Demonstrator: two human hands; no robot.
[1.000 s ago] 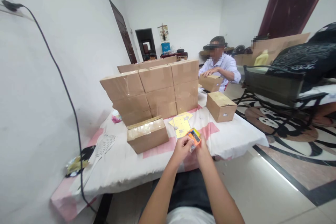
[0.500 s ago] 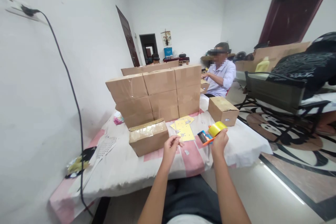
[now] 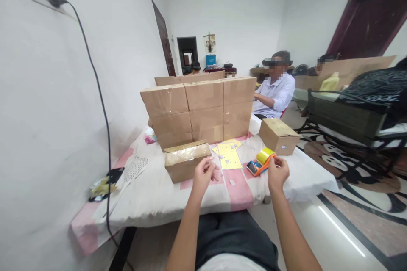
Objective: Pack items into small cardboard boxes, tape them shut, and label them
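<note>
Lowered since a moment ago, the tape gun (image 3: pixel 261 161) now lies on the surface (image 3: pixel 152 197) at centre frame, right hand (image 3: pixel 277 173) beside it, fingers loosely curled, empty. Left hand (image 3: pixel 203 172) hovers half-closed near the taped box (image 3: pixel 186 160). Behind, yellow sheets (image 3: pixel 229 155), then stacked boxes (image 3: pixel 200 110).

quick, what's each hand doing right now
Left hand: fingers curled, seems to hold nothing, beside the taped box.
Right hand: fingers at the tape dispenser; grip cannot be told.
</note>
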